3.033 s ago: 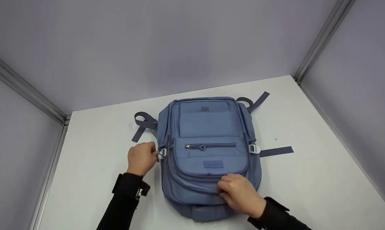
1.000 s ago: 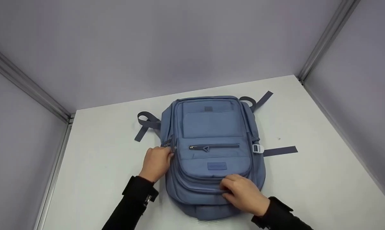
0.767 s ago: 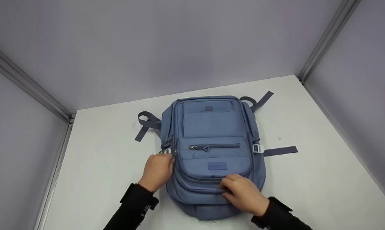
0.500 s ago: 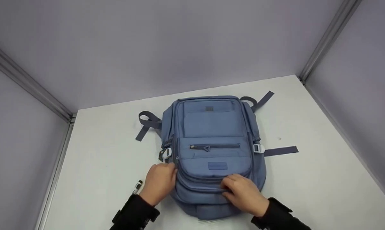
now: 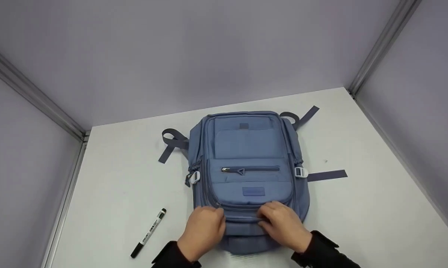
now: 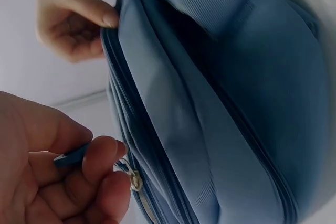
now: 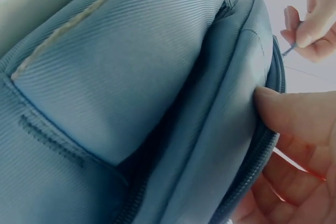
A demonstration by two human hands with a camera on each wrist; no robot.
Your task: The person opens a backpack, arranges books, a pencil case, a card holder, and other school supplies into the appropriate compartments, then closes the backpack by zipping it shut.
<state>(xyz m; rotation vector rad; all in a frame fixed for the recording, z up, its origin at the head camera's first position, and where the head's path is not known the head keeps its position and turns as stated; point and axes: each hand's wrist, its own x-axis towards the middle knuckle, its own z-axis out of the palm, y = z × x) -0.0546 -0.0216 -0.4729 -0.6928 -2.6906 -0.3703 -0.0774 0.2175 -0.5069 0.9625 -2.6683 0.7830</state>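
A blue backpack (image 5: 248, 145) lies front side up on the white table. At the lower left curve of its front compartment, my left hand (image 5: 204, 227) pinches a blue zipper pull (image 6: 72, 157) between thumb and fingers. The pull hangs from a metal zipper slider (image 6: 136, 181) on the zipper track. Further right along the same lower edge, my right hand (image 5: 284, 225) grips the fabric beside the zipper, thumb on the near face as the right wrist view shows. Both hands are close together at the bag's bottom end.
On the table left of the bag lies a black-and-white marker (image 5: 148, 233). Dark straps (image 5: 327, 175) spread out from the bag's sides, with white buckles (image 5: 301, 172) at both edges. Grey wall panels (image 5: 216, 56) enclose the table at the back and sides.
My left hand has travelled from the left buckle down the bag's side to the lower left corner, and the zipper slider has moved with it. The marker is now uncovered. My right hand stays put.
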